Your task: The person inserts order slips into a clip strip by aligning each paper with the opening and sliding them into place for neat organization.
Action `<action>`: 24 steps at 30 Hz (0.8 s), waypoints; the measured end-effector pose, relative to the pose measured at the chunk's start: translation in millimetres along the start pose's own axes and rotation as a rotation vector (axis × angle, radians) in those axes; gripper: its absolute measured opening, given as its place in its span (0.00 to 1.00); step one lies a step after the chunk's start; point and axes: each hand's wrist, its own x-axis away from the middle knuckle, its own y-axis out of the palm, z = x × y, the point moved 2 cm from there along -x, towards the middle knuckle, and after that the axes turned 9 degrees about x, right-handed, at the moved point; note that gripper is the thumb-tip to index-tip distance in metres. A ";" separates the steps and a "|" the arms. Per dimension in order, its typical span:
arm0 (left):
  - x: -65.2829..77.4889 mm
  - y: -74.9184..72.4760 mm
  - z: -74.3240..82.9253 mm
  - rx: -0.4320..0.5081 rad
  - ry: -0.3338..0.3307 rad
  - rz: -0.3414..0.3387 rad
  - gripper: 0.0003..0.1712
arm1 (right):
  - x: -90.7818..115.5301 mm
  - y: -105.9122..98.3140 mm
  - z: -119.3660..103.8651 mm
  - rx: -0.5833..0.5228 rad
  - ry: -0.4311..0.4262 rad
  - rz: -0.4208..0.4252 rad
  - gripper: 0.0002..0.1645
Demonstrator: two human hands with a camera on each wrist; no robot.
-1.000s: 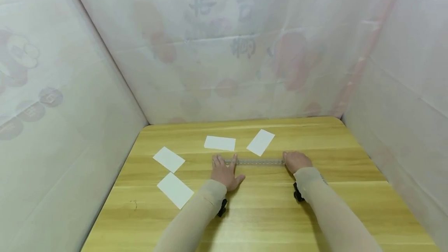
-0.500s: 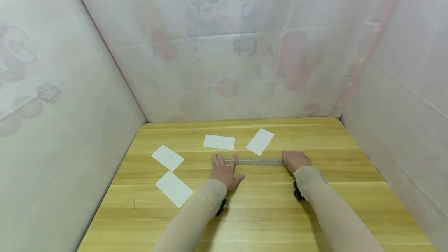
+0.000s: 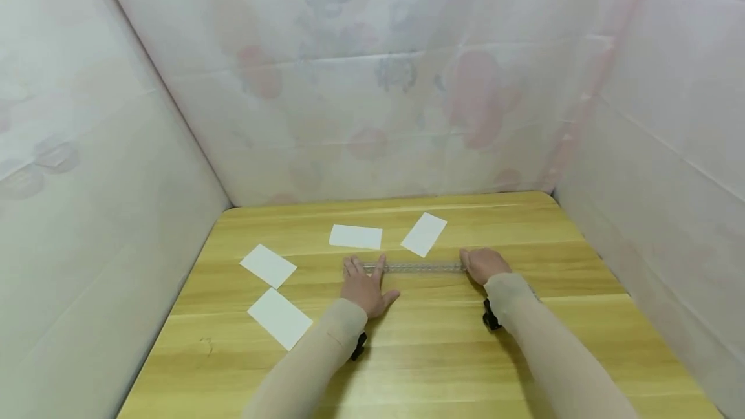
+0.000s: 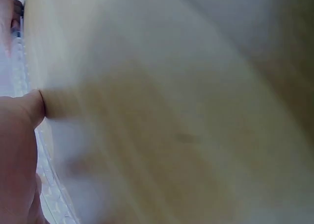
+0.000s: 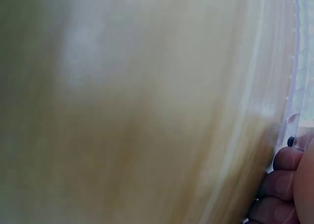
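On the table (image 3: 436, 354): clear, narrow, patterned strip (image 3: 421, 268) is lying straight.
Left hand (image 3: 365, 291): unclenched grip is pressing one end.
Right hand (image 3: 486, 265): grip is grasping the other end.

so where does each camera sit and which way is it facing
Head: worn on the head, facing forward and down over the table; left hand, right hand and sleeves show.
Left wrist: on that wrist, facing the blurred table; part of the left hand shows at the left edge.
Right wrist: on that wrist, facing the blurred table; curled fingers show at the right edge.
Both wrist views share the clear strip.
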 end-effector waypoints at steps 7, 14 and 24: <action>7.9 -4.7 -3.4 0.015 -0.012 0.057 0.49 | -6.1 0.8 -0.4 -0.055 0.013 0.005 0.34; 7.6 -2.4 -2.5 0.014 -0.007 0.039 0.50 | -1.3 2.4 1.6 -0.072 0.030 -0.015 0.41; 6.6 -0.5 -6.4 0.019 -0.001 0.041 0.50 | 0.2 -5.7 -6.1 -0.099 0.033 -0.081 0.39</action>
